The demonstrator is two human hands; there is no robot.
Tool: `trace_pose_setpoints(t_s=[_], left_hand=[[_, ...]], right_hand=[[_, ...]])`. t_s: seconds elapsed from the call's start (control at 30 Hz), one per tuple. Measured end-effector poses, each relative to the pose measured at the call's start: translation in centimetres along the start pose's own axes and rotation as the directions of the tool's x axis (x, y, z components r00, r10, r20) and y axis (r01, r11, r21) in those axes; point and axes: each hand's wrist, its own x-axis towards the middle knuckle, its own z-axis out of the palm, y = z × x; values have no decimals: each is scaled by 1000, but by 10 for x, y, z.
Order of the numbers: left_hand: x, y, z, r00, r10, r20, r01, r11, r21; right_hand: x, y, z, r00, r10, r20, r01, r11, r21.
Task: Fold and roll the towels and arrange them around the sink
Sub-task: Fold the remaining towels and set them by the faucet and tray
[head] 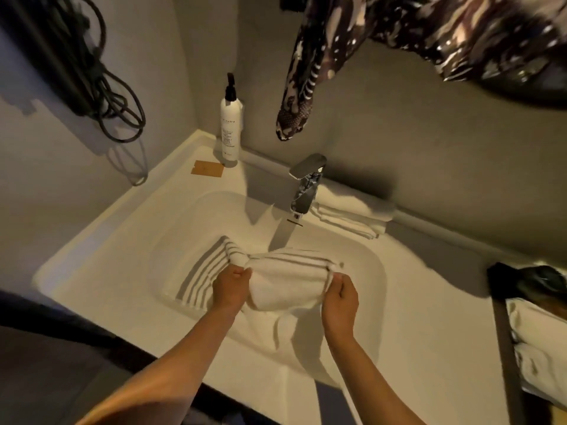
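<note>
A white towel with grey stripes [285,280] is held over the white sink [129,240]. My left hand [230,286] grips its left side and my right hand [339,297] pinches its right edge. The striped end of the towel hangs down to the left into the basin, and a plain part droops toward the front rim. A folded white towel [352,214] lies on the counter to the right of the chrome tap [305,185].
A white pump bottle [230,127] stands in the back left corner beside a brown card [207,169]. Black cables [101,87] hang on the left wall. A patterned cloth [310,72] hangs above the tap. A dark rack with white linen [534,348] stands at the right.
</note>
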Motion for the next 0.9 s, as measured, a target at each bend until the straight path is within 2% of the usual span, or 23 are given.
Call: trace_pose_setpoints(t_s=[0.07, 0.13, 0.23, 0.3, 0.37, 0.43, 0.53, 0.6, 0.7, 0.77, 0.9], left_hand=[[-12, 8, -4, 998, -64, -29, 65, 997, 47], [-38, 19, -1, 996, -86, 30, 88, 994, -64], [-83, 35, 10, 985, -31, 172, 80, 954, -290], [-110, 37, 15, 975, 9, 221, 85, 907, -412], [-134, 28, 19, 979, 8, 202, 79, 905, -419], [-146, 14, 22, 977, -34, 210, 100, 944, -315], [-144, 0, 33, 984, 48, 169, -47, 999, -13], [-133, -4, 44, 976, 130, 175, -162, 970, 179], [-112, -16, 63, 941, 204, 271, -303, 867, 397], [-93, -20, 78, 932, 204, 298, -332, 809, 484], [-60, -32, 107, 931, 151, 332, -313, 798, 515]], right_hand=[[-3, -13, -23, 990, 130, -51, -118, 974, 194], [-8, -23, -46, 977, 201, 74, -214, 941, 264], [-23, -21, -66, 876, 343, 340, -389, 918, 75], [-34, -7, -75, 780, 443, 441, -456, 886, -85], [-43, 11, -83, 708, 510, 488, -456, 858, -235], [-50, 30, -85, 715, 536, 450, -442, 844, -303], [-52, 41, -88, 733, 540, 414, -447, 841, -305], [-43, 39, -85, 756, 517, 401, -452, 856, -251], [-30, 42, -76, 791, 487, 371, -443, 873, -202], [-22, 49, -68, 808, 487, 332, -445, 873, -199], [-6, 73, -55, 758, 582, 295, -539, 813, -218]])
